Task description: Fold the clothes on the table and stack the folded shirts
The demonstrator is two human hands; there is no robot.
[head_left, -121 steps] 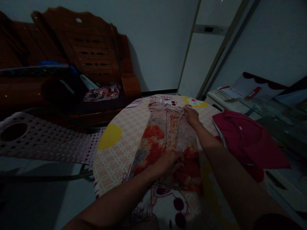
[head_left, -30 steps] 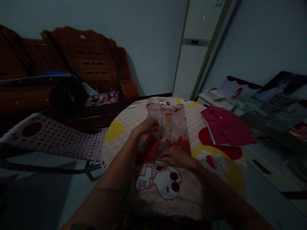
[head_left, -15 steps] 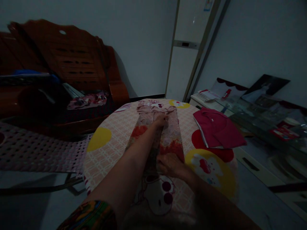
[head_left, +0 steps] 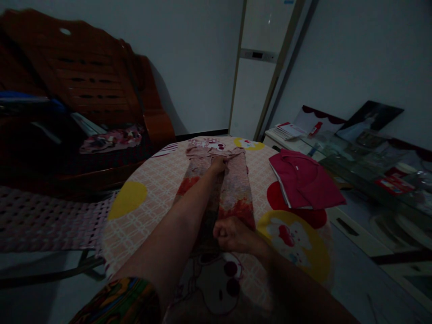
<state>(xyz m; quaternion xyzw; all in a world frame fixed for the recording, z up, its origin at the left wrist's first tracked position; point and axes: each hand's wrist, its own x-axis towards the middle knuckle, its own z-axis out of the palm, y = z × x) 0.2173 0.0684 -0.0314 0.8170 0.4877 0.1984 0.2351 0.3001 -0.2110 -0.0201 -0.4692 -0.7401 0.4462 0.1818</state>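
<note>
A pink garment with red and grey patterning, probably a shirt, lies in a long folded strip on the round table, its far end bunched and wrinkled. My left hand reaches over it to the far end, fingers closed on the fabric near the wrinkled edge. At the near end, my right hand is closed with curled fingers on the garment's lower edge. My left forearm covers part of the strip's left side.
A folded magenta garment sits on the right of the patterned tablecloth. Beyond stands a glass-topped cabinet with papers and a picture. A wooden sofa and a woven chair are at the left.
The view has shifted slightly. My left hand has moved a little to the left along the garment's far end. My right hand stays at the near end with its fingers curled.
</note>
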